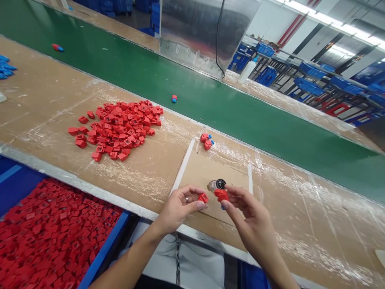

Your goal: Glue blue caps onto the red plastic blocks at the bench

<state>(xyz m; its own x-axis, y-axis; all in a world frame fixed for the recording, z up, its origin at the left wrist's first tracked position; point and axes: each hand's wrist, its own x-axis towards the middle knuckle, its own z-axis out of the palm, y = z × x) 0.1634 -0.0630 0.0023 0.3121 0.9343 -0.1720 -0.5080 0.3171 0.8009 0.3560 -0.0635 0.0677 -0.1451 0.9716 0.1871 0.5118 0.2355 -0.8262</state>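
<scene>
A long table [300, 224] covered in cardboard and clear plastic film carries a loose heap of red plastic blocks [116, 128], with a blue crate [102, 249] full of the same red blocks [54, 228] along its near edge. Beyond the table runs a green conveyor belt [192, 88] holding two small red-and-blue parts [174, 98], below a steel panel [204, 36]. Farther right, a white plastic bottle [247, 71] stands before metal shelving [313, 84] stacked with blue crates [309, 70].
</scene>
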